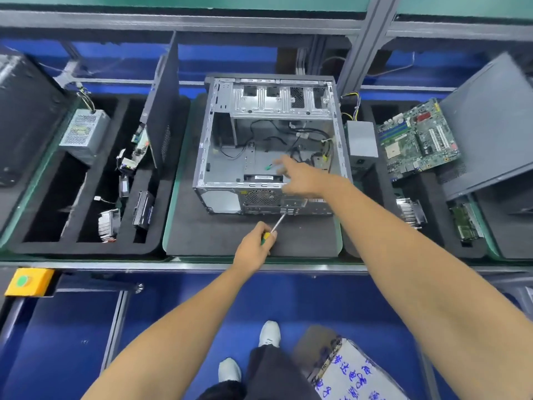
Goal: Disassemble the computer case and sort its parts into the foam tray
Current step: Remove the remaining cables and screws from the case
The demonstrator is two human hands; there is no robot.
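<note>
Both hands (300, 180) apparently outstretched, caseward.

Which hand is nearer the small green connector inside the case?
Right. The right hand reaches into the case, fingertips beside the green connector; the left hand holds a screwdriver outside, in front.

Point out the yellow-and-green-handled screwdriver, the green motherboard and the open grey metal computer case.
yellow-and-green-handled screwdriver (278, 223): head view, on its metal shaft.
green motherboard (418, 140): head view, middle of the board.
open grey metal computer case (284, 101): head view, on its drive-bay panel.
</note>
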